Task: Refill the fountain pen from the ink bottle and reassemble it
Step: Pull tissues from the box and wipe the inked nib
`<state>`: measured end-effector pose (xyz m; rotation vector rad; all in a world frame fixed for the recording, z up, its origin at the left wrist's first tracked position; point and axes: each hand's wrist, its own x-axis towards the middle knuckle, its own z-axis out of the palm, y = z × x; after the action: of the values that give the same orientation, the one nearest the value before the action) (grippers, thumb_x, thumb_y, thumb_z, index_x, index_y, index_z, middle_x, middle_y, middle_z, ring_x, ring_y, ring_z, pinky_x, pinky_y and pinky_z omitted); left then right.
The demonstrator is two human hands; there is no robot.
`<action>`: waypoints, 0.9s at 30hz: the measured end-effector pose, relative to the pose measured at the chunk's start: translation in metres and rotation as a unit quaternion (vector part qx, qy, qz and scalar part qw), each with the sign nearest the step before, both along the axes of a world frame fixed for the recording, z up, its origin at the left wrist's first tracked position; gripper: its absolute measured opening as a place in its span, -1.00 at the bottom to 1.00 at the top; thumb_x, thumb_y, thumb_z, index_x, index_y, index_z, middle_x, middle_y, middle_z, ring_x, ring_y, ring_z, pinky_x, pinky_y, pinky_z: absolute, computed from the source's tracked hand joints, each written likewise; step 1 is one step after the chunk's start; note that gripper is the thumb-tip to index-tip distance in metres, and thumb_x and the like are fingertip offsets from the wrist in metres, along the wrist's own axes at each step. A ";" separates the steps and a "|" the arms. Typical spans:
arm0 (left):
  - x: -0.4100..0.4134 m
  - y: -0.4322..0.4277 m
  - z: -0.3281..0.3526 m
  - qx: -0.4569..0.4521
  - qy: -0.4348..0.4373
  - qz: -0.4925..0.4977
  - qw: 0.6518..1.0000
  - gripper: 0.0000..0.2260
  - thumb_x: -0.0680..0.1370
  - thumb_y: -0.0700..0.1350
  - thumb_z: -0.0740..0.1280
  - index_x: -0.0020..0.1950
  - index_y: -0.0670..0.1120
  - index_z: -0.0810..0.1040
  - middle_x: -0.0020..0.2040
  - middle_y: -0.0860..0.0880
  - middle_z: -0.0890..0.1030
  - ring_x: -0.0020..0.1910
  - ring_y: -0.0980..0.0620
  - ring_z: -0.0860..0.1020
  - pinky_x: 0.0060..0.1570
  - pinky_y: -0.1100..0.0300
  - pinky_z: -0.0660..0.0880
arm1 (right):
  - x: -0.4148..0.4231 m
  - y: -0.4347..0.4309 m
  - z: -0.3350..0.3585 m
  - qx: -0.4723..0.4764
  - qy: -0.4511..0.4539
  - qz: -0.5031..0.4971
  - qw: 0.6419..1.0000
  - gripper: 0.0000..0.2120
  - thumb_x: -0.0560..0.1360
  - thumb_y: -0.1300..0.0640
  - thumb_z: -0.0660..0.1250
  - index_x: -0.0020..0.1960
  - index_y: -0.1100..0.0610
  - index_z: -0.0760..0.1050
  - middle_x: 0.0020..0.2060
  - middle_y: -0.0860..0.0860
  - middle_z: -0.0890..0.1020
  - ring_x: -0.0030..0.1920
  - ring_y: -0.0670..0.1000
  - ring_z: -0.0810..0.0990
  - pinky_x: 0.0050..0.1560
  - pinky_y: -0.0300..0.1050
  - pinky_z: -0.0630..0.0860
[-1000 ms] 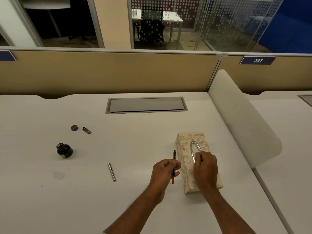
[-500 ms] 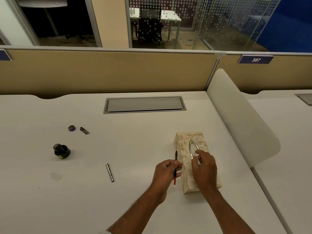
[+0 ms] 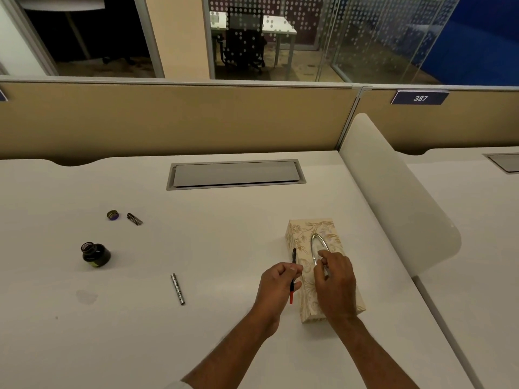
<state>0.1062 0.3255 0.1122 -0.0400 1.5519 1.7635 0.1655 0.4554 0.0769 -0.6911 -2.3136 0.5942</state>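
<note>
Patterned tissue box [image 3: 302, 240] slot half-hidden under right hand [image 3: 335, 282]

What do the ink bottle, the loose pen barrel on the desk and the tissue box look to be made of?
Ink bottle: probably dark glass, going by its glossy highlights; its mouth is open.
Pen barrel: looks like metal, silvery with a patterned, reflective surface, though it could be plated plastic.
Tissue box: apparently printed cardboard, matte, with a floral pattern and crisp folded edges; the oval opening has a shiny rim.

Left hand [image 3: 276, 284] holds pen section [image 3: 293, 276]; right hand [image 3: 335, 282] at tissue box [image 3: 306, 240]
</note>
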 end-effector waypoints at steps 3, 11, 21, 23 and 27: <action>0.000 0.001 0.000 -0.002 0.000 0.001 1.000 -0.82 0.64 -0.08 0.32 0.07 -0.08 0.71 0.11 0.00 0.73 0.15 0.07 0.68 0.27 0.08 0.58 | -0.001 0.001 0.000 -0.004 -0.007 -0.011 1.000 -0.78 0.46 0.37 0.41 0.10 0.25 0.59 -0.12 0.12 0.66 -0.09 0.10 0.55 -0.11 0.03 0.57; 0.000 0.002 -0.003 -0.005 0.005 0.001 1.000 -0.82 0.65 -0.08 0.31 0.06 -0.07 0.72 0.10 0.03 0.73 0.14 0.10 0.68 0.23 0.14 0.60 | -0.001 0.001 -0.002 -0.025 -0.064 -0.056 0.996 -0.84 0.46 0.24 0.43 0.04 0.19 0.60 -0.14 0.10 0.65 -0.14 0.08 0.53 -0.19 0.05 0.59; -0.001 0.002 -0.001 -0.009 0.007 -0.008 1.000 -0.83 0.64 -0.07 0.32 0.05 -0.06 0.71 0.13 -0.01 0.72 0.16 0.04 0.67 0.27 0.07 0.58 | 0.002 -0.002 -0.003 0.016 -0.006 -0.013 1.000 -0.84 0.42 0.41 0.45 -0.02 0.27 0.61 -0.17 0.14 0.66 -0.15 0.12 0.56 -0.16 0.00 0.59; -0.001 0.002 0.000 -0.004 0.005 -0.007 1.000 -0.82 0.65 -0.09 0.31 0.06 -0.09 0.71 0.13 -0.03 0.72 0.17 0.05 0.67 0.26 0.07 0.59 | 0.003 -0.001 -0.002 0.027 -0.003 -0.009 1.000 -0.85 0.42 0.40 0.45 -0.03 0.27 0.61 -0.17 0.15 0.66 -0.14 0.13 0.57 -0.14 0.01 0.60; 0.000 0.000 0.000 -0.003 0.005 -0.006 1.000 -0.80 0.66 -0.10 0.30 0.06 -0.10 0.72 0.10 -0.03 0.73 0.16 0.07 0.68 0.24 0.08 0.60 | 0.003 -0.002 0.003 0.029 0.000 -0.008 1.000 -0.86 0.41 0.36 0.46 -0.08 0.21 0.60 -0.20 0.09 0.63 -0.16 0.10 0.54 -0.15 -0.01 0.56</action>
<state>0.1060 0.3257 0.1123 -0.0241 1.5622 1.7517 0.1682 0.4534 0.0801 -0.6806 -2.3146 0.5174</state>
